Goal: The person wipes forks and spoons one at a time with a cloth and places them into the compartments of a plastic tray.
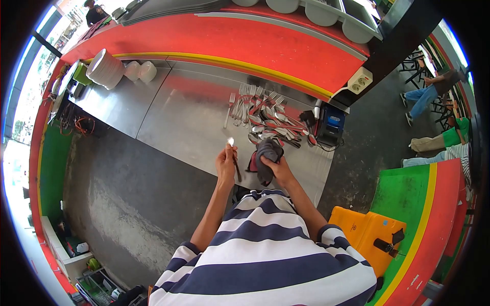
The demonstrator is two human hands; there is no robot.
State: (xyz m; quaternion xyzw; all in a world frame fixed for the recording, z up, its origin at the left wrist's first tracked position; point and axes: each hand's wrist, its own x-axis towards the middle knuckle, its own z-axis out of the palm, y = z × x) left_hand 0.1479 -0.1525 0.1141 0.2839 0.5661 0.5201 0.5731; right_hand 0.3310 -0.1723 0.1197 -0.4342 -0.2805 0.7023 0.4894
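A spoon (pixel 236 164) is held in my left hand (pixel 225 162), its shiny bowl up and its handle pointing down toward the counter edge. My right hand (pixel 277 171) grips a dark grey cloth (pixel 267 153), with a bit of dark red fabric beside it. The hands are apart, over the near side of the metal counter (pixel 191 122). Just beyond them lies a pile of forks, spoons and other cutlery (pixel 265 115). One fork (pixel 229 110) rests at the pile's left edge.
A blue and black device (pixel 332 126) stands right of the cutlery, below a wall socket (pixel 360 80). Stacked white plates (pixel 105 69) and bowls (pixel 147 72) are at the counter's far left. An orange case (pixel 362 234) is at my right. People (pixel 426 97) are beyond the counter.
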